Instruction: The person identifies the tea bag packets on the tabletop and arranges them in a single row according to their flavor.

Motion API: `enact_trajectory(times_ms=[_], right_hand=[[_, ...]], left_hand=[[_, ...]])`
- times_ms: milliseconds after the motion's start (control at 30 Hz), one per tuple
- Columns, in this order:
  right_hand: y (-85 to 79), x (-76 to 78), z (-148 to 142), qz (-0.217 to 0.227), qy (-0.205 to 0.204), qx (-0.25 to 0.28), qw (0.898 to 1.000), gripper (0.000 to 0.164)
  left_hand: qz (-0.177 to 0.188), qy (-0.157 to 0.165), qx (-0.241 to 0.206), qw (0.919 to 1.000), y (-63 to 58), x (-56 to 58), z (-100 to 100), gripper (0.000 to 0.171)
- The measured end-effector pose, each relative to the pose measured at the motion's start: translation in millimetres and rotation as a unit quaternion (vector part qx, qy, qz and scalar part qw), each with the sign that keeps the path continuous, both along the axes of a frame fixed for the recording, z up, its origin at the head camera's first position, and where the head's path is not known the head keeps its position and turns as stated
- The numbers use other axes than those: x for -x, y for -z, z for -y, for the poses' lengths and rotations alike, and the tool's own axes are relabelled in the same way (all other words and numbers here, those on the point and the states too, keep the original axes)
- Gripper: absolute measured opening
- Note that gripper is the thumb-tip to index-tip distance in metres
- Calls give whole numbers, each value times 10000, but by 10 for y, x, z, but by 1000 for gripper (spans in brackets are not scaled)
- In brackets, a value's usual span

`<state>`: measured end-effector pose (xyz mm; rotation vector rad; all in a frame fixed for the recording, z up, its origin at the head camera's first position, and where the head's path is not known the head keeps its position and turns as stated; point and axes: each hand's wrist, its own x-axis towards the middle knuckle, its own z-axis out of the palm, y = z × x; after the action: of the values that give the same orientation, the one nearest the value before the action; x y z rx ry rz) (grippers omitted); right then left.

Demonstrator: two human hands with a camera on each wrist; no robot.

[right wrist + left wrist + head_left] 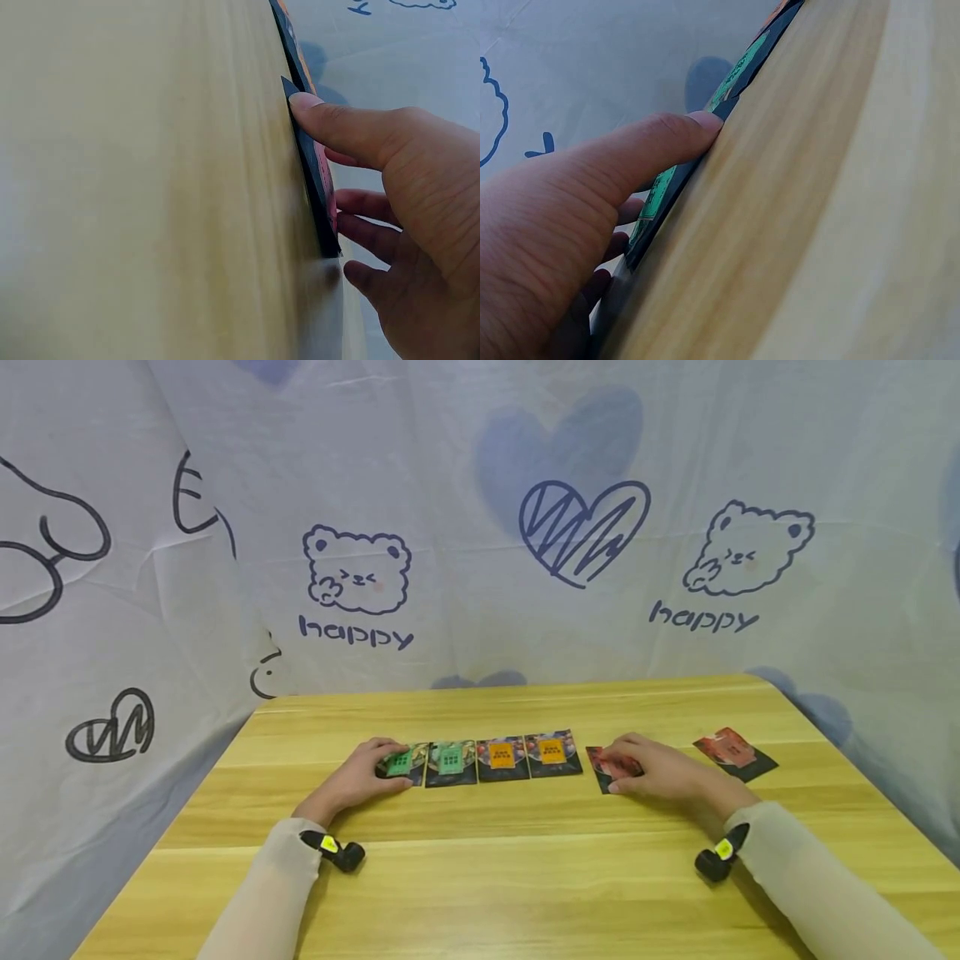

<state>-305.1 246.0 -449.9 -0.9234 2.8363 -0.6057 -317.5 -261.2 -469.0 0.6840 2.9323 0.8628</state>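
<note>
My left hand [365, 774] holds the leftmost green-labelled packet [402, 762] by its edges, thumb at the near edge and fingers at the far side. In the left wrist view the thumb [703, 122] presses on that packet's dark border. To the right, my right hand [654, 768] grips a red-labelled packet [604, 770], covering much of it. The right wrist view shows the thumb [307, 103] on the red packet's dark edge [306, 157], with the fingers behind it. The packet's near corner tilts up slightly.
Between the hands lie another green-labelled packet [451, 763] and two orange-labelled packets, one [503, 758] beside the other [553, 753], in a row. A second red packet [736, 753] lies askew at the right. The wooden table [480, 877] meets a printed cloth [450, 510] behind.
</note>
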Motion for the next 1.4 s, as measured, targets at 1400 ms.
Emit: enact_trajectory(times_ms=[1400], right_hand=[[-67, 378, 195, 151, 65, -18, 9999, 56]], left_hand=[[-23, -32, 38, 10000, -20, -14, 6, 71]])
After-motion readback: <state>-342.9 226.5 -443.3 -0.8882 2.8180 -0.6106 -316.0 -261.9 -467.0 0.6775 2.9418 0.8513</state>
